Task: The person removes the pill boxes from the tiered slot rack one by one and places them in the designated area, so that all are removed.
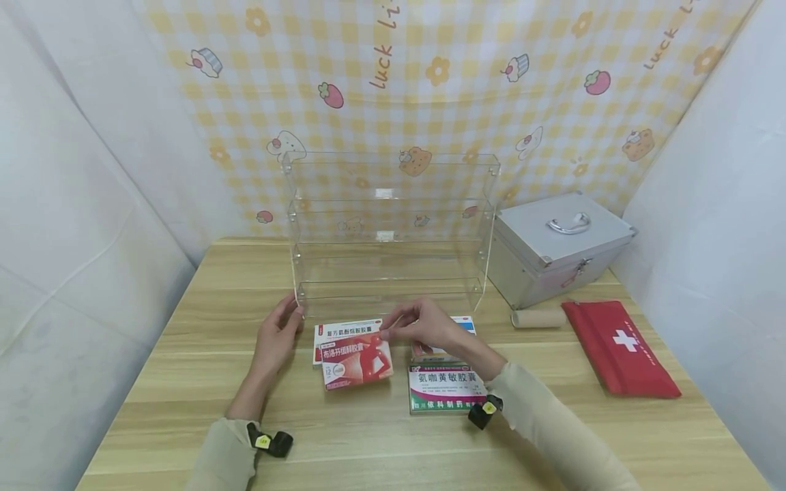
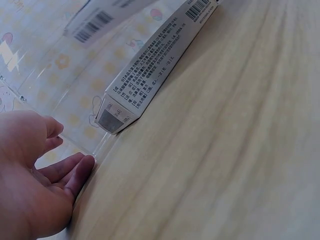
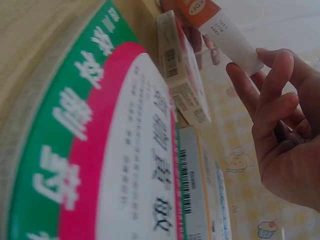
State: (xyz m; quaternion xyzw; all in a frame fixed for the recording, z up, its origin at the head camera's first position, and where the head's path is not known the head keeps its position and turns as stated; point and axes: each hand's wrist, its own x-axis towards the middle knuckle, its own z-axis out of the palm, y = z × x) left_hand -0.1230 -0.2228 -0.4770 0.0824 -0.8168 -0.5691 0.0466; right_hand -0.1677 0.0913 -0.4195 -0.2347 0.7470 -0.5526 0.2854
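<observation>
In the head view, my right hand [image 1: 428, 324] pinches a red-and-white medicine box [image 1: 356, 361] by its right end. That box is raised and partly covers a white medicine box [image 1: 325, 334] lying behind it. My left hand [image 1: 278, 335] touches the lower left corner of a clear acrylic tiered rack [image 1: 393, 290], its fingers loosely bent around the edge. In the left wrist view, the left hand's fingertips [image 2: 85, 167] meet the rack's bottom edge. A green-and-white medicine box [image 1: 445, 390] lies below the right wrist, and a blue-and-white box [image 1: 463, 324] is partly hidden behind the right hand.
A silver metal case [image 1: 559, 245] stands at the back right. In front of it lie a cardboard tube [image 1: 539, 318] and a red first-aid pouch [image 1: 621, 349] with a white cross. A checkered curtain [image 1: 368, 88] hangs behind the wooden table [image 1: 344, 443].
</observation>
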